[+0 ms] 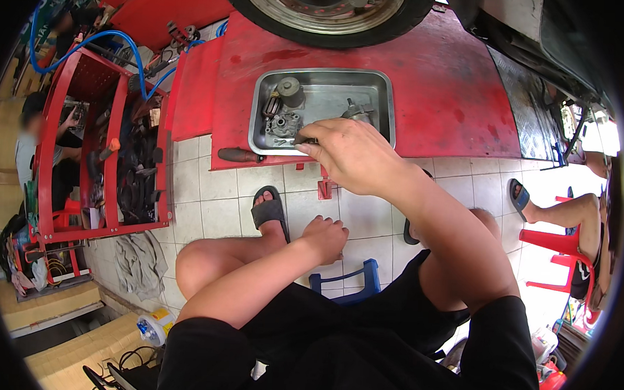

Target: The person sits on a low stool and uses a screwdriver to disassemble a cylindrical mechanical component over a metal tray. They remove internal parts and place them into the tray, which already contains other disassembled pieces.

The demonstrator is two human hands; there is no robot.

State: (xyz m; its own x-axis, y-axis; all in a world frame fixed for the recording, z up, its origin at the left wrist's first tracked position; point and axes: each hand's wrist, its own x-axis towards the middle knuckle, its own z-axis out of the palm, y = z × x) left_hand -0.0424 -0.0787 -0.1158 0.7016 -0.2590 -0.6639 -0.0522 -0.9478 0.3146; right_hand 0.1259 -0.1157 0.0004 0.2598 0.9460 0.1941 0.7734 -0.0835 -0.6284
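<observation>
dark part [305, 133]: 1 | right hand [355, 152]: pinching it | left hand [325, 238]: grip unclear | tray [329, 94]: 1

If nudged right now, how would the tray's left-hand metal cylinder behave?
The cylinder looks metallic, so probably rigid and heavy for its size. Its rounded side might let it roll if tipped, though the tray wall would likely contain it.

Floor: pale square tiles [223, 181] with darker grout, a crumpled grey cloth [141, 265] lying at left
Table: red, paint scuffed [459, 124]
Left side: red open-shelved cart [161, 214]
Stools: blue one [371, 279] low in front, red plastic one [551, 239] at right
Light: brightest along the right
</observation>
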